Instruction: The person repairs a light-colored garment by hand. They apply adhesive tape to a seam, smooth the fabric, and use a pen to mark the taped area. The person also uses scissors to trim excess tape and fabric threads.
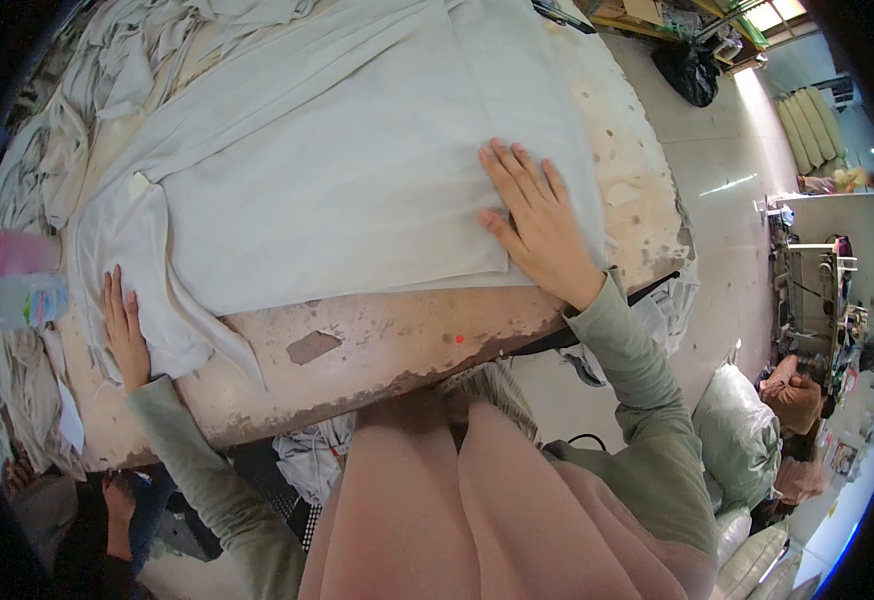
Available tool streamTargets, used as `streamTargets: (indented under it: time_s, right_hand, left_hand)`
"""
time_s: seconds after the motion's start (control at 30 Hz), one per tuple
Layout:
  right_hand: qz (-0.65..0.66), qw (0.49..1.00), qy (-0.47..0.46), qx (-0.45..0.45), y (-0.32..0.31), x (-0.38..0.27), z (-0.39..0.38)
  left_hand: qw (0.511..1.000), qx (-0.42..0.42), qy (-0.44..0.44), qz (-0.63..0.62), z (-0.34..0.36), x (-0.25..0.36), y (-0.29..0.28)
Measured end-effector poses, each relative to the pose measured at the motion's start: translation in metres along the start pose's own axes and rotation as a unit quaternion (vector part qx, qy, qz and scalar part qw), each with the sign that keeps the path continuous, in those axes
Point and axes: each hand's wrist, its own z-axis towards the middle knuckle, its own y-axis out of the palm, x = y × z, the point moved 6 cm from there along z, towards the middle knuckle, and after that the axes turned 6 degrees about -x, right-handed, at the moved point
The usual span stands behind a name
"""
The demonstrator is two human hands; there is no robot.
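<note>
A large piece of pale grey-white fabric (337, 190) lies spread over the worn table (397, 335), mostly smooth, with folds along its far side. My right hand (532, 220) lies flat on the fabric near its right edge, fingers spread and pointing away from me. At the left end, my left hand (127, 325) rests with fingers stretched out on a loose, crumpled part of the cloth. A small light tag or scrap (138, 186) shows on the fabric above that hand. Neither hand grips anything.
Left of my left hand are a clear plastic bottle (17, 302) and a pink container (25, 254). Rumpled fabric (122, 65) is heaped at the far left. Stuffed sacks (742, 430) stand on the floor to the right. Another person's hand (118, 512) shows at lower left.
</note>
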Motion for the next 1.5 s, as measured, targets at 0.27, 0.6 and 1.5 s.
streamTargets:
  time_s: [0.27, 0.6, 1.5]
  right_hand:
    - [-0.016, 0.999, -0.021, -0.043, -0.011, 0.031, -0.001]
    - [0.048, 0.998, 0.002, 0.028, -0.038, 0.022, -0.013]
    - [0.516, 0.840, 0.160, -0.051, -0.004, -0.054, 0.006]
  left_hand:
    - [0.997, 0.010, -0.038, 0.060, -0.035, 0.045, 0.000]
    - [0.972, 0.149, -0.029, -0.178, -0.110, 0.115, -0.045]
    - [0.995, 0.015, 0.017, -0.092, -0.121, 0.148, -0.031]
